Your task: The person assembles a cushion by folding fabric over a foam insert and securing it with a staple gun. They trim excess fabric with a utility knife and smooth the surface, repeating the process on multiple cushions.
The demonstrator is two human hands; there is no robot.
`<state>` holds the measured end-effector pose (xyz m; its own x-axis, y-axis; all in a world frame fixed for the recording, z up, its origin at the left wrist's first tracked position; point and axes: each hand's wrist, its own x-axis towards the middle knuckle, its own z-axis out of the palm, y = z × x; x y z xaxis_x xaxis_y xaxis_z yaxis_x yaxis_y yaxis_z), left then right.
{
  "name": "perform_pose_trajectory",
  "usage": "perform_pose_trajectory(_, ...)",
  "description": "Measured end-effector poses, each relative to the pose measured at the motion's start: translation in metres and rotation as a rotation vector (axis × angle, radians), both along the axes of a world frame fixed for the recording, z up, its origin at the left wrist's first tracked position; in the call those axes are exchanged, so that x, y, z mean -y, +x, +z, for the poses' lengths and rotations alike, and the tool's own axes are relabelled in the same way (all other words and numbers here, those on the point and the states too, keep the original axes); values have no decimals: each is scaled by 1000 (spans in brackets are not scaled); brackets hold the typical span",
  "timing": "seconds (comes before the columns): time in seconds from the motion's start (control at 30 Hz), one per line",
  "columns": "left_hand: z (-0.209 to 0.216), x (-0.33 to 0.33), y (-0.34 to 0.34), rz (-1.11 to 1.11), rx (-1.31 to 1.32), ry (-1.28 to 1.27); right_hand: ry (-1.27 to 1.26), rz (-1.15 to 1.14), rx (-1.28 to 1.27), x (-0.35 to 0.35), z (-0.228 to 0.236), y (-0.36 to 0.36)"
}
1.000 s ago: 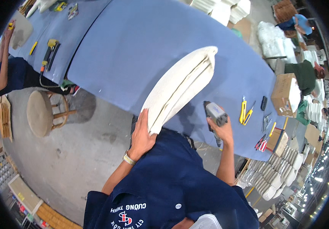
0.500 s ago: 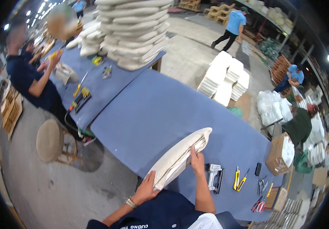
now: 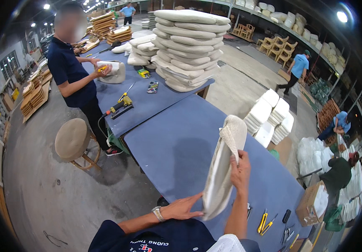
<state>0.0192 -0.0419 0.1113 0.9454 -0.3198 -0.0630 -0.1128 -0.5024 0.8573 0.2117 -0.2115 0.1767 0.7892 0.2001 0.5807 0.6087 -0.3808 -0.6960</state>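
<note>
Cream fabric edge [image 3: 230, 143] is pinched in your right hand [image 3: 240, 171], while your unclenched left hand [image 3: 183, 208] braces the tilted cushion [image 3: 217, 185] low down, apparently to steady it.

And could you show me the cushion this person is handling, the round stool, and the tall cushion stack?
Cushion [image 3: 219, 172], head view: middle of its visible side.
Round stool [image 3: 72, 139], head view: top of the seat.
Tall cushion stack [image 3: 191, 49], head view: midway up its side.
</note>
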Motion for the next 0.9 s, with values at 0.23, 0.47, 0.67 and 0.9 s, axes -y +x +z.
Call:
perform_pose_trajectory(0.23, 104, -11, 20, 392, 1027, -48, -613, 50, -7, 69, 77, 20)
perform_pose_trajectory(0.47, 62, -29, 58, 547, 699, 358, -764, 333, -178, 16, -9, 21)
perform_pose_trajectory(0.67, -40, -52, 18, 401, -12, 332, -655, 488, -441, -16, -111, -13)
perform_pose_trajectory(0.9, -48, -46, 37, 687, 176, 397, -90, 167, -125, 12, -73, -33)
